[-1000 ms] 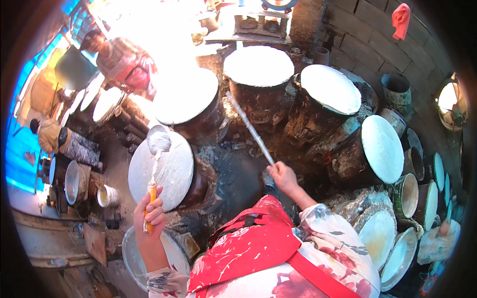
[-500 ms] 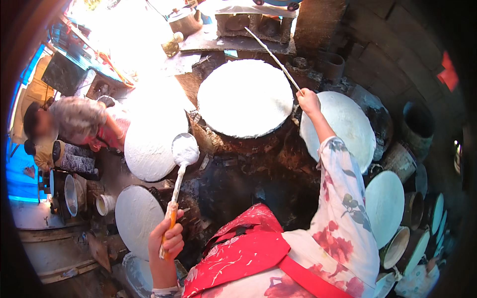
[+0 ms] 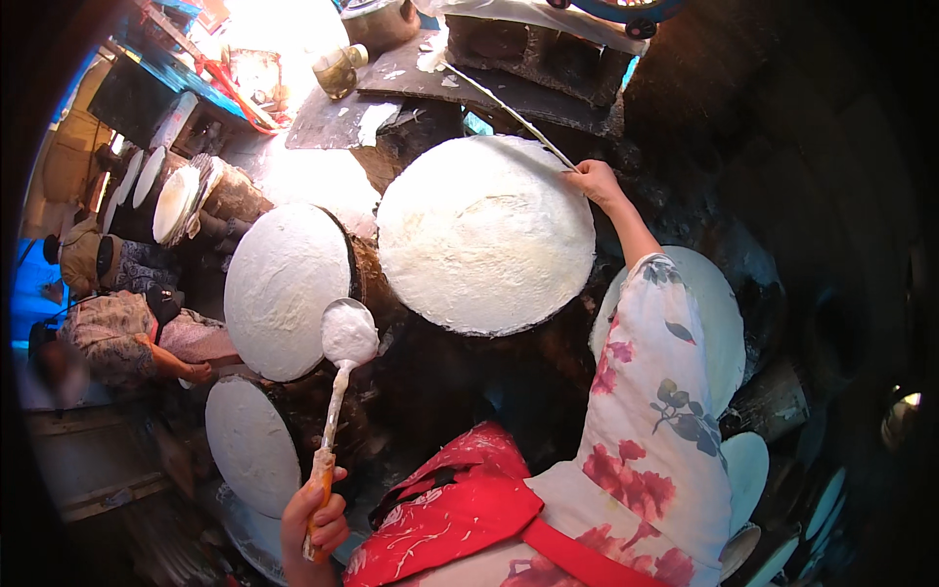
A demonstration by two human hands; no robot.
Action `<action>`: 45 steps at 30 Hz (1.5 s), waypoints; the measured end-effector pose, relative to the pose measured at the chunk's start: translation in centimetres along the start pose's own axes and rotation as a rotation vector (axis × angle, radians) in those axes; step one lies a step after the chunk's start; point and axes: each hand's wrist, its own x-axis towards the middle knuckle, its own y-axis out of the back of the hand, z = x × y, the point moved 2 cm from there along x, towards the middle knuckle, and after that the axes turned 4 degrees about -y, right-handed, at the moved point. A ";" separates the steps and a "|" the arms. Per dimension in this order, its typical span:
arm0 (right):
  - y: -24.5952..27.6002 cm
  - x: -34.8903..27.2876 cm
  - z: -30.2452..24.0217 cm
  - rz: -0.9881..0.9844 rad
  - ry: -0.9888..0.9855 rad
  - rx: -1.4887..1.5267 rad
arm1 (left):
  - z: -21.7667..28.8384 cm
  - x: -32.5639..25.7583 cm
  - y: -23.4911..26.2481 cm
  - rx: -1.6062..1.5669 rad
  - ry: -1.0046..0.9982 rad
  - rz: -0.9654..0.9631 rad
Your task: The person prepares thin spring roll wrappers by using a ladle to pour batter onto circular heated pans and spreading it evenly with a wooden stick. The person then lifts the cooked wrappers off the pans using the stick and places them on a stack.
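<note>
My left hand (image 3: pixel 315 516) is closed round the orange handle of a ladle (image 3: pixel 349 333), whose bowl is heaped with thick white batter. The ladle's bowl is over the right edge of a white-coated round disc (image 3: pixel 284 284) on the left. My right hand (image 3: pixel 595 184) pinches one end of a long thin stick (image 3: pixel 514 115). It is at the upper right edge of a large white-coated round disc (image 3: pixel 486 240) in the middle. The stick slants away to the upper left, its far tip near a dark board. Beneath my right sleeve lies another pale disc (image 3: pixel 722 333), partly covered.
Another pale disc (image 3: pixel 252 447) stands at the lower left. At far left are a person (image 3: pixel 127 333) and several more discs on drums. A dark board (image 3: pixel 469 93) holds a block, with a pot (image 3: pixel 380 24) and a bottle (image 3: pixel 337 70) beside it.
My right hand has shifted left, from beside the right disc to the middle disc's edge. The view has turned and the glare has dimmed. The ladle stays in my left hand.
</note>
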 end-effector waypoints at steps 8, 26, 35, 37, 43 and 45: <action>1.1 -2.4 -4.0 0.113 0.111 -0.182 | 0.3 -1.0 1.1 0.026 -0.031 0.014; 4.1 -49.3 -18.1 0.722 0.271 -0.135 | 4.6 -0.3 17.6 0.432 0.271 -0.229; 10.1 -79.5 -6.5 1.099 -0.246 -0.818 | 2.3 9.3 20.9 0.502 0.583 -0.336; 12.8 -87.6 -5.4 1.132 -0.401 -0.979 | 0.8 9.8 19.8 0.536 0.629 -0.364; 10.7 -102.7 -10.8 1.132 -0.416 -1.556 | -2.5 9.5 17.1 0.603 0.759 -0.406; 8.2 -103.4 -10.4 1.036 -0.540 -1.605 | -2.9 10.2 16.0 0.606 0.782 -0.440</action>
